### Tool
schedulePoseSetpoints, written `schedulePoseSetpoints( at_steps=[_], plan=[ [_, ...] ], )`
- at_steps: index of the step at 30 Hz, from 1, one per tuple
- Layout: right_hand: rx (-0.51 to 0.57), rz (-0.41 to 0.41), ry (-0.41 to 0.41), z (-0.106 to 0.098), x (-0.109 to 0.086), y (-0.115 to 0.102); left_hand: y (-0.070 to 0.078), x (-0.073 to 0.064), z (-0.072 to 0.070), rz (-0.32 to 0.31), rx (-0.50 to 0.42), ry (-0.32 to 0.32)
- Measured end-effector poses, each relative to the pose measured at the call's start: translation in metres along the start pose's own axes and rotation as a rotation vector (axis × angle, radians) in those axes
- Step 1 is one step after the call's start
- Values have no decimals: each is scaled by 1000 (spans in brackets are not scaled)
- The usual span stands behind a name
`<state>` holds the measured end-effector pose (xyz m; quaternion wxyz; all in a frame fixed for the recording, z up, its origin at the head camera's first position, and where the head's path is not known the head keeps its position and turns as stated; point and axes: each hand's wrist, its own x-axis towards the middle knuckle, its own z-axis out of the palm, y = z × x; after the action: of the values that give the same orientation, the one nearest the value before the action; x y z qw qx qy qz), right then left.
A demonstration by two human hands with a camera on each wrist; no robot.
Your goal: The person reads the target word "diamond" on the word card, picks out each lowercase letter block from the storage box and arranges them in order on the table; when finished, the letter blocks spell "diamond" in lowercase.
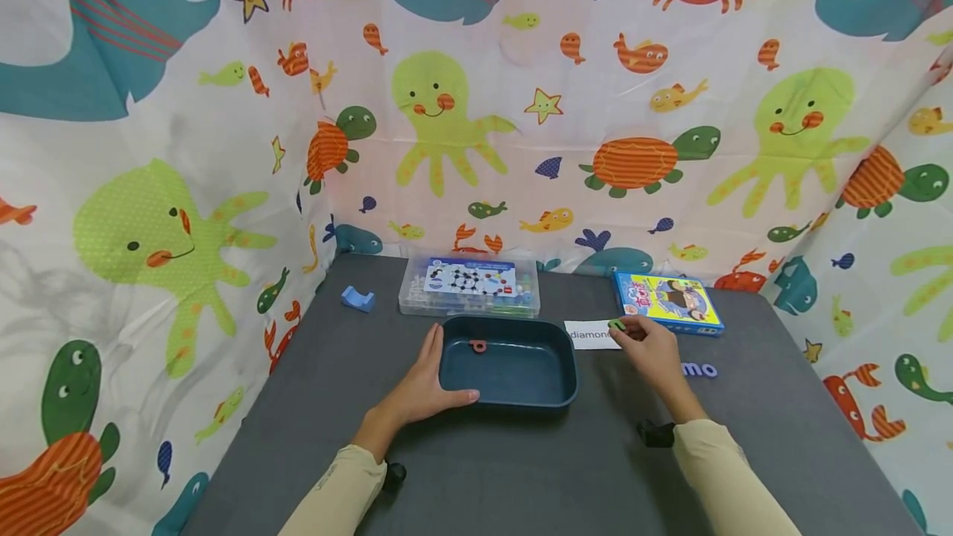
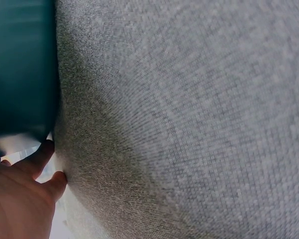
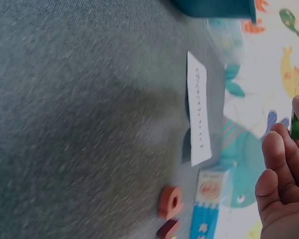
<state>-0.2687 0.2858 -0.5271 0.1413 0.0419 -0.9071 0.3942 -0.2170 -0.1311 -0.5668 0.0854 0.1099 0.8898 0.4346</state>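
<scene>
My left hand (image 1: 420,383) rests against the left side of a dark teal tray (image 1: 514,397), its thumb along the front wall and its fingers along the left wall. A small reddish letter (image 1: 478,346) lies inside the tray. Between thumb and fingertips, my right hand (image 1: 651,354) pinches a small green letter piece (image 3: 295,127), held above the right end of a white word card (image 1: 591,341) reading "diamon", the rest covered. To the right of that hand lie purple letters (image 1: 700,370). A reddish letter (image 3: 170,201) lies near the card in the right wrist view.
Behind the tray stands a clear plastic case (image 1: 469,304) with a printed label. A blue-and-yellow box (image 1: 670,304) lies at the back right, and a light blue piece (image 1: 358,299) at the back left. Sea-animal cloth hangs around the grey table (image 1: 506,470).
</scene>
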Motion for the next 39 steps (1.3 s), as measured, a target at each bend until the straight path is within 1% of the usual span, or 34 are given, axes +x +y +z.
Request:
schedulePoseSetpoints(
  at_steps=[3, 7, 11, 13, 20, 26, 31, 34, 39],
  plan=[
    [21, 38, 27, -3, -2, 11, 1, 0, -1, -4, 2, 0],
    [36, 104, 34, -8, -5, 25, 1, -1, -1, -9, 5, 1],
    [9, 147, 78, -11, -8, 36, 1, -1, -1, -13, 9, 1],
    [-13, 158, 111, -13, -9, 40, 1, -1, -1, -14, 12, -1],
    [-36, 161, 202, -19, -14, 47, 0, 0, -1, -7, 3, 4],
    [-61, 191, 278, -23, -21, 55, 1, 0, -1, -5, 0, 1],
    [-70, 228, 311, -30, -24, 63, 0, 0, -1, -1, 3, 2],
    [-70, 265, 317, -36, -24, 68, -1, 1, -1, 6, 1, 4],
    [-53, 368, 320, -44, -26, 77, -1, 1, -1, 6, 1, 3]
  ],
)
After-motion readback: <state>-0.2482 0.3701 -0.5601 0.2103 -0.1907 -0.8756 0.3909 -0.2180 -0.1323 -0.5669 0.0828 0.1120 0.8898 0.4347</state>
